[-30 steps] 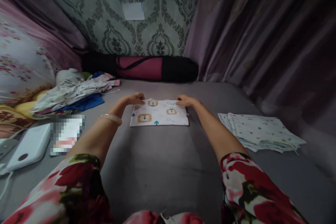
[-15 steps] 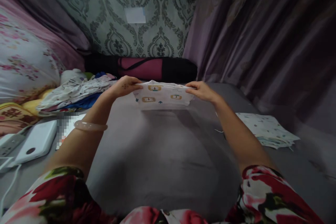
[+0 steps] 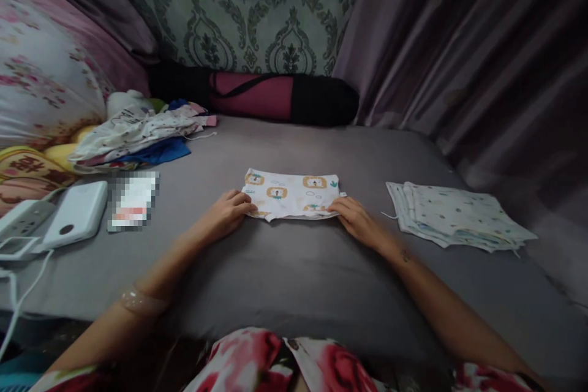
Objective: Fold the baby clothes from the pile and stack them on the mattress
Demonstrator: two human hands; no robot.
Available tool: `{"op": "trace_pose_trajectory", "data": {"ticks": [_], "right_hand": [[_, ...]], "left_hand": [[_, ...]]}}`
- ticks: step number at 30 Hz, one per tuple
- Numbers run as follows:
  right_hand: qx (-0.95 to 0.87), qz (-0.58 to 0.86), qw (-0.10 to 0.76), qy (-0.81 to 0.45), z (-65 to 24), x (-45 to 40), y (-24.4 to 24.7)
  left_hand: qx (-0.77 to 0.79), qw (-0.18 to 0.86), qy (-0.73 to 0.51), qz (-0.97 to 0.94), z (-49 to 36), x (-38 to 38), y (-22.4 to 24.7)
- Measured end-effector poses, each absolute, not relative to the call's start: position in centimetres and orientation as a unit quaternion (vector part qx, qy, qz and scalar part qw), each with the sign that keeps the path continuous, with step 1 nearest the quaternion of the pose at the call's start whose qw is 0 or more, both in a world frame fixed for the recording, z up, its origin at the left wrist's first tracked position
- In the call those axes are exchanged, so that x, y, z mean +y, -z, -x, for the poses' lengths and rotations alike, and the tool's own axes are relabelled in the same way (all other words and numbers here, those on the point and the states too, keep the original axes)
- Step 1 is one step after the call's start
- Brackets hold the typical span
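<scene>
A small pair of white printed shorts (image 3: 291, 195) lies flat on the grey bed sheet in front of me, with orange-brown cartoon patches and green leaf shapes. Its near edge has a small pointed bit left of the middle. My left hand (image 3: 228, 211) grips the near left corner, fingers closed over the fabric. At the near right corner, my right hand (image 3: 358, 219) pinches the cloth the same way, below a small white tag. To the right lies a neat stack of folded white printed clothes (image 3: 459, 214).
Rumpled clothes (image 3: 138, 135) are heaped at the back left beside a floral pillow (image 3: 41, 73). A white power bank (image 3: 76, 214), power strip (image 3: 22, 223) and blurred packet (image 3: 135, 199) lie at left. A black and maroon roll bag (image 3: 252, 95) lines the wall; curtains (image 3: 436, 43) hang right.
Both hands have come down and nearer with the shorts, from holding them up by the top edge to laying them flat on the sheet. The view has tilted downward.
</scene>
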State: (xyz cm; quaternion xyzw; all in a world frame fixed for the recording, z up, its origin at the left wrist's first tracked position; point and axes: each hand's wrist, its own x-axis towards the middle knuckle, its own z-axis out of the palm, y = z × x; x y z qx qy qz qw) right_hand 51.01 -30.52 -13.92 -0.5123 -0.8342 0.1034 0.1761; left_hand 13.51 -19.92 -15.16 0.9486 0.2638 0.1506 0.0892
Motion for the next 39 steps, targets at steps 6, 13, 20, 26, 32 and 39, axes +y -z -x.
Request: {"op": "trace_pose_trajectory", "data": {"ticks": [6,13,20,26,32,39], "right_hand": [[-0.829,0.527,0.148,-0.111,-50.7,-31.9,13.9],[-0.799,0.577,0.154,-0.074,-48.2,-30.0,12.5],[-0.794,0.598,0.100,-0.046,-41.3,-23.8,14.2],[-0.782,0.616,0.072,-0.070,-41.0,-22.7,15.9],[-0.773,0.626,0.070,-0.072,-41.0,-22.7,16.0],[-0.763,0.637,0.082,-0.077,-42.6,-23.0,15.6]], "left_hand": [[0.277,0.075,-0.136,-0.948,-13.4,-20.5,14.9],[0.352,0.077,-0.125,-0.924,-16.4,-20.4,12.8],[0.369,0.029,-0.079,-0.926,-24.3,-18.9,14.9],[0.421,0.038,-0.044,-0.905,-24.9,-18.3,16.6],[0.434,0.046,-0.024,-0.900,-24.9,-18.2,16.1],[0.432,0.022,-0.054,-0.900,-23.2,-17.6,15.8]]}}
